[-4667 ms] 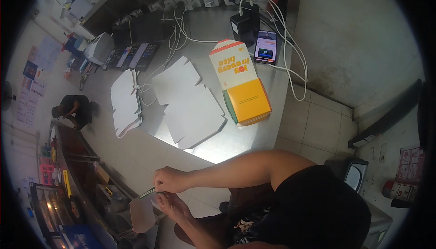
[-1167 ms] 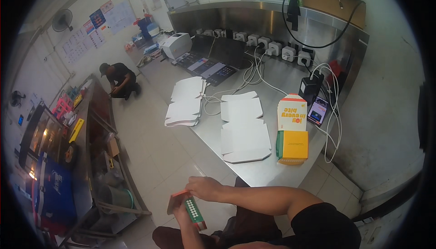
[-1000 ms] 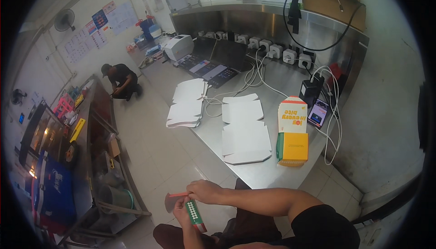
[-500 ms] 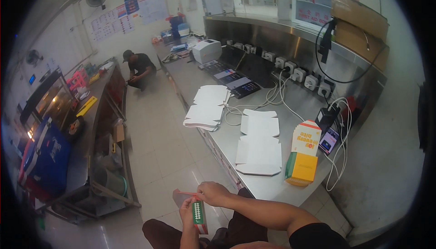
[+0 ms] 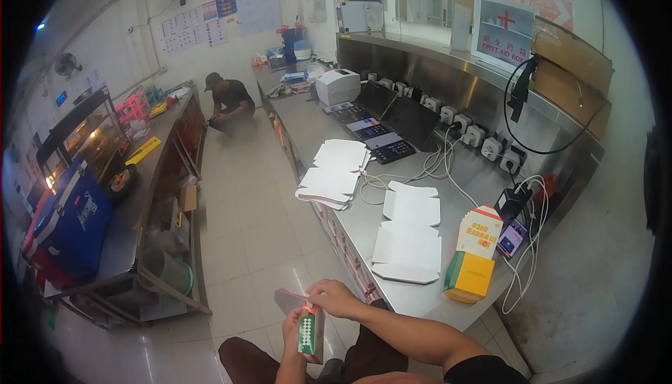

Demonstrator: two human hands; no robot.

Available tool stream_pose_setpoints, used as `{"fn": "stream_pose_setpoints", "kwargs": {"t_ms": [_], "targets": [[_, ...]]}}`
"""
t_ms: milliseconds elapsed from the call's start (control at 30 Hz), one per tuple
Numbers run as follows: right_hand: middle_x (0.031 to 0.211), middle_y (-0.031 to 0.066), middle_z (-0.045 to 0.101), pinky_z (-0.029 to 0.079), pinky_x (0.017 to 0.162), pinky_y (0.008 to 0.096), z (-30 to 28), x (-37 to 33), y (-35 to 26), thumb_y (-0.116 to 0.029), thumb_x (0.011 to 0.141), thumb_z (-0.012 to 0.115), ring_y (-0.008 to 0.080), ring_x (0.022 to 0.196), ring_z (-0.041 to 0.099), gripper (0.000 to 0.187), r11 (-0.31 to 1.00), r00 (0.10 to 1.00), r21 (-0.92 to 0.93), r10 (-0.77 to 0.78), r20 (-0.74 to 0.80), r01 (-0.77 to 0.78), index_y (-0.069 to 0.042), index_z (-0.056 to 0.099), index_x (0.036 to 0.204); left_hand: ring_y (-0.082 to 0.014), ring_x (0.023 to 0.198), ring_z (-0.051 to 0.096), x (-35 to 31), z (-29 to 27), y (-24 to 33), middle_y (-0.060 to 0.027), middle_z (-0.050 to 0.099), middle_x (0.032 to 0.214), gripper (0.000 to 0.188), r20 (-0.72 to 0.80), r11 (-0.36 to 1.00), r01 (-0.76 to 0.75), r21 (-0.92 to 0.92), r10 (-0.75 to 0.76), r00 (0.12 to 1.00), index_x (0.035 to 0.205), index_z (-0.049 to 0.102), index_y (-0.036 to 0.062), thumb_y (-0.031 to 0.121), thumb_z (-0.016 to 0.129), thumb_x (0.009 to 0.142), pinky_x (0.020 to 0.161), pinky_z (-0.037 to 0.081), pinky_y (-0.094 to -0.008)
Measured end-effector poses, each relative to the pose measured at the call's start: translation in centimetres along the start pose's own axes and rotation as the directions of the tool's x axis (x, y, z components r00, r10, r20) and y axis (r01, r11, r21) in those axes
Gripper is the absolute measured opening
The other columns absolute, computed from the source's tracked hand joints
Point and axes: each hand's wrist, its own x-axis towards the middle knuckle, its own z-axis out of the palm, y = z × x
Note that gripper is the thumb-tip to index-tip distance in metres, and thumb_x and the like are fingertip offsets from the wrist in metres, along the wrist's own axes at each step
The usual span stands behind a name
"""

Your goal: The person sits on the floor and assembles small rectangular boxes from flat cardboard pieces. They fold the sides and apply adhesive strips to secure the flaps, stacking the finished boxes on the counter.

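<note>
Low in front of me, over my lap, my left hand [image 5: 292, 328] grips a small green, white and red folding carton [image 5: 310, 337] by its left side. The fingers of my right hand [image 5: 334, 298] are pinched at its upper end, by a red-edged flap. A greyish panel with a red edge [image 5: 287, 300] sticks out to the upper left of the carton. What lies between the right fingertips is partly hidden. Flat white carton blanks [image 5: 407, 244] lie on the metal counter [image 5: 350, 226] to the right, with another stack of white blanks [image 5: 332, 174] beyond.
Yellow-and-green cartons [image 5: 470, 272] stand at the counter's near right, beside a lit phone [image 5: 512, 238] and white cables [image 5: 535, 244]. Farther back are tablets [image 5: 371, 139] and a white printer [image 5: 338, 88]. A person [image 5: 229, 104] squats in the aisle; a blue cooler [image 5: 80, 219] stands left.
My view has turned a little, so the room sits farther right and lower in the picture. Both hands stay at the carton; the right fingers have shifted slightly at its upper end.
</note>
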Motion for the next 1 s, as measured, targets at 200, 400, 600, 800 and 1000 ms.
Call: {"fn": "stream_pose_setpoints", "kwargs": {"t_ms": [200,400,600,800,1000], "targets": [[0.117,0.0197,0.071,0.051,0.097,0.0393,0.0,0.0,0.0,-0.023,0.087,0.069,0.0317,0.110,0.067,0.023,0.998,0.995,-0.045,-0.035,0.089,0.039,-0.001,0.077,0.089,-0.0127,0.069,0.067,0.6,-0.8,-0.9,-0.0081,0.070,0.089,0.023,0.013,0.997,-0.032,-0.077,0.033,0.999,0.108,0.058,0.0040,0.022,0.069,0.100,0.061,0.057,-0.0277],[0.110,0.0181,0.071,0.051,0.094,0.0408,0.3,-0.3,0.2,-0.022,0.089,0.069,0.0328,0.107,0.067,0.022,0.991,0.985,-0.077,-0.103,0.135,0.114,-0.001,0.073,0.090,-0.0162,0.080,0.069,0.2,-0.4,-0.6,-0.0092,0.069,0.098,0.022,-0.009,0.967,-0.001,-0.256,-0.002,1.000,0.115,0.057,0.0050,0.020,0.066,0.101,0.069,0.059,-0.0303],[0.111,0.0165,0.070,0.051,0.094,0.0418,0.4,-0.6,-0.9,-0.021,0.091,0.068,0.0329,0.106,0.066,0.020,0.975,0.972,-0.091,-0.188,0.140,0.202,-0.001,0.071,0.091,-0.0168,0.088,0.069,0.0,-0.5,-0.9,-0.0083,0.069,0.104,0.018,0.019,0.936,-0.038,-0.351,0.047,0.999,0.119,0.058,0.0065,0.016,0.061,0.103,0.075,0.059,-0.0311],[0.119,0.0169,0.067,0.051,0.095,0.0410,0.7,-0.9,-1.9,-0.021,0.093,0.067,0.0329,0.109,0.065,0.019,0.968,0.965,0.016,-0.250,0.075,0.249,-0.003,0.072,0.094,-0.0180,0.095,0.070,-0.6,1.0,0.9,-0.0076,0.069,0.110,0.021,0.054,0.912,-0.050,-0.407,0.079,0.995,0.123,0.060,0.0068,0.012,0.060,0.103,0.080,0.061,-0.0320],[0.120,0.0160,0.067,0.051,0.096,0.0411,1.0,-1.1,-2.3,-0.020,0.094,0.067,0.0333,0.110,0.065,0.018,0.952,0.949,-0.025,-0.302,0.088,0.305,-0.003,0.072,0.094,-0.0178,0.099,0.069,-1.4,1.9,1.9,-0.0088,0.068,0.114,0.022,0.016,0.922,-0.103,-0.372,0.118,0.993,0.123,0.059,0.0057,0.010,0.061,0.102,0.087,0.059,-0.0318]]}}
